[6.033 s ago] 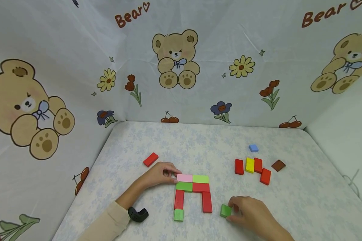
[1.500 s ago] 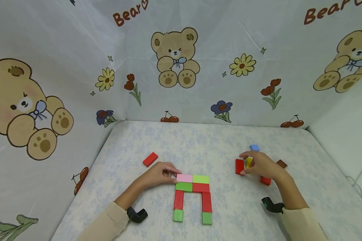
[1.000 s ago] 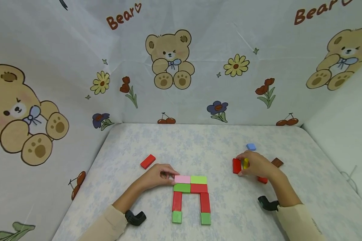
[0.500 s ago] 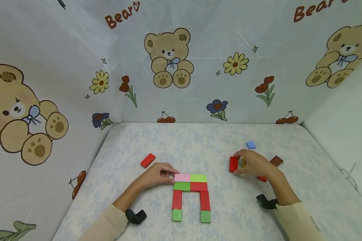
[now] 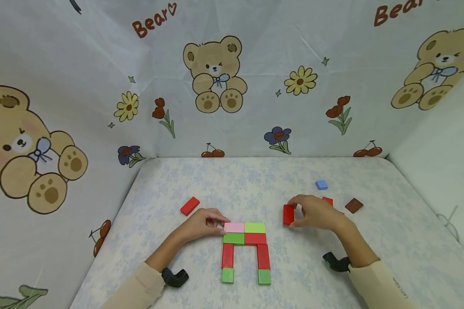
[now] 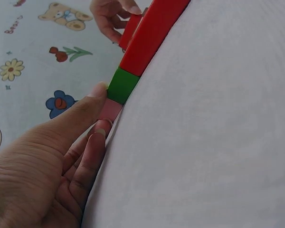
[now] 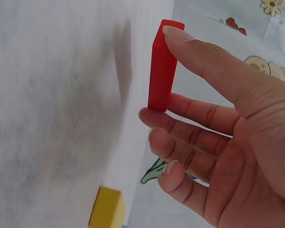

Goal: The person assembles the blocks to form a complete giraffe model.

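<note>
My right hand (image 5: pixel 313 211) pinches a red block (image 5: pixel 288 215) between thumb and fingertips. In the right wrist view that red block (image 7: pixel 162 71) is off the cloth, its shadow apart from it. My left hand (image 5: pixel 203 224) has thumb and fingertips at the left end of the pink block (image 5: pixel 234 227), which it pinches. Beside the pink block lies a light green block (image 5: pixel 254 227). Below them are a green block (image 5: pixel 233 238) and a red one (image 5: pixel 255 239). Two red legs (image 5: pixel 227 255) extend downward, each ending in a small green block (image 5: pixel 227 275).
A loose red block (image 5: pixel 190 206) lies left of the arrangement. To the right are a blue block (image 5: pixel 322 185), a brown block (image 5: pixel 354 205) and partly hidden red blocks (image 5: pixel 328 200). A yellow block (image 7: pixel 106 209) shows in the right wrist view. Printed cloth (image 5: pixel 232 180) covers the table.
A small green block from my right hand now ends the right leg. That hand then went to the right-hand group, took a red block and has moved left with it. My left hand stays put.
</note>
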`<action>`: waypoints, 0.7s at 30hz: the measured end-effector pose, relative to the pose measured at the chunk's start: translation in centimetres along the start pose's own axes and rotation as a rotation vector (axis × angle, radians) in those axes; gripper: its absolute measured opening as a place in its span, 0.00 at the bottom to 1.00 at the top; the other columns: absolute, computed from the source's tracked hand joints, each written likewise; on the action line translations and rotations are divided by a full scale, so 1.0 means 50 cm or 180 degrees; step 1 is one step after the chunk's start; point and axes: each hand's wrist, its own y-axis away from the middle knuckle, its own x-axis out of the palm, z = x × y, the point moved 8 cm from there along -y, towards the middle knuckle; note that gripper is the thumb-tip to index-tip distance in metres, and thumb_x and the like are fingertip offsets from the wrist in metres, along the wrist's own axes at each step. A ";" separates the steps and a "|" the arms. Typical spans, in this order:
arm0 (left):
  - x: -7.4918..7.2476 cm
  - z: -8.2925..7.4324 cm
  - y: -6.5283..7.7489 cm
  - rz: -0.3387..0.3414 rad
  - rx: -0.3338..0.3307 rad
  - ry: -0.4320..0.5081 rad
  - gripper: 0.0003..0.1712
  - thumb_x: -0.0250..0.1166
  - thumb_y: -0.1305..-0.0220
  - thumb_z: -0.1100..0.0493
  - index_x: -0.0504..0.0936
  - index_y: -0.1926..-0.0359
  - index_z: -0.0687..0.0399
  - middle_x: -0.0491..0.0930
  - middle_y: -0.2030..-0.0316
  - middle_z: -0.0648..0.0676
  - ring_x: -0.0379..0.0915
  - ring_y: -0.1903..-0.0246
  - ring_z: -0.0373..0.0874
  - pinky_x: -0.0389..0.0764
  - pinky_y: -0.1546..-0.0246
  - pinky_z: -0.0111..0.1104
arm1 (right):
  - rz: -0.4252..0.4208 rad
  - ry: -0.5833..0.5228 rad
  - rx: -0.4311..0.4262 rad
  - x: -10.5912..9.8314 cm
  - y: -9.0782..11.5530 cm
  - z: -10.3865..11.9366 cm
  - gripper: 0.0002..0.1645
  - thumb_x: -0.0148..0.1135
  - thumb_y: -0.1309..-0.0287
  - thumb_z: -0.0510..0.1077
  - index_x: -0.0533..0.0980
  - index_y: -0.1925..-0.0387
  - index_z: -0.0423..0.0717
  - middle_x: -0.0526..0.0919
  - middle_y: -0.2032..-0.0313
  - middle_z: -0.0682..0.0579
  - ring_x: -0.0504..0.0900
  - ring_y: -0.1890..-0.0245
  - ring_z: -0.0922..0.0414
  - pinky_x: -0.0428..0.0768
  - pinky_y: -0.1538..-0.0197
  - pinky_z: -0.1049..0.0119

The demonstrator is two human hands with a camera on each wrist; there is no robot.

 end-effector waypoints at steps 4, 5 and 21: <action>0.000 0.003 0.001 -0.0009 -0.0003 -0.0003 0.18 0.78 0.44 0.60 0.90 0.50 0.47 0.85 0.62 0.48 0.73 0.70 0.38 0.72 0.72 0.26 | 0.0093 -0.0021 -0.0009 0.014 -0.002 0.026 0.37 0.83 0.55 0.53 0.79 0.44 0.44 0.82 0.56 0.54 0.76 0.65 0.58 0.79 0.64 0.67; -0.001 0.003 0.001 -0.0007 -0.0003 0.0001 0.18 0.79 0.44 0.59 0.90 0.51 0.45 0.85 0.62 0.47 0.73 0.70 0.38 0.73 0.71 0.26 | 0.0102 -0.0017 -0.0010 0.017 -0.003 0.032 0.37 0.83 0.56 0.53 0.80 0.44 0.44 0.82 0.56 0.54 0.77 0.65 0.58 0.80 0.63 0.66; -0.003 -0.004 0.003 0.0047 0.0010 -0.0029 0.18 0.79 0.44 0.54 0.90 0.51 0.40 0.85 0.62 0.44 0.74 0.69 0.39 0.74 0.70 0.28 | 0.0070 0.0304 0.0021 0.049 -0.007 0.082 0.37 0.83 0.56 0.56 0.82 0.46 0.44 0.85 0.53 0.53 0.81 0.54 0.53 0.82 0.48 0.53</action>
